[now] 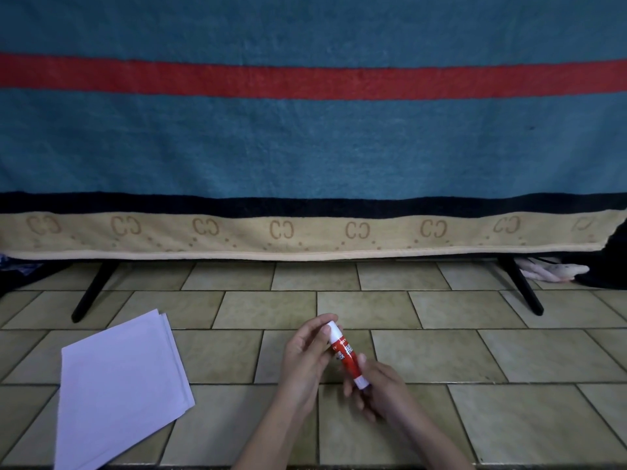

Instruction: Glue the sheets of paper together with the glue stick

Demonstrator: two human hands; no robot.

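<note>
Forearms: mine, coming in over the near edge of the tiled floor [475,351], meeting a little right of centre.
Glue stick: red and white [346,355], held up off the floor between both hands, tilted, white cap end pointing away from me.
Left grip: my left hand [305,357] has thumb and fingertips pinched on the capped far end.
Right grip: my right hand [380,388] is curled round the lower barrel and base.
Sheets of paper: white stack [118,391] lying flat toward the near left corner of the floor, corners fanned slightly, well apart from my hands.
Progress: cap looks on, no glue laid, sheets not yet separated; I judge this the uncapping step, so nearly everything remains.
Room: bare tiles between hands and paper, and to the right.
Far edge: a draped blue, red-striped blanket [305,147] hangs over black legs [93,290], closing off the floor beyond.
</note>
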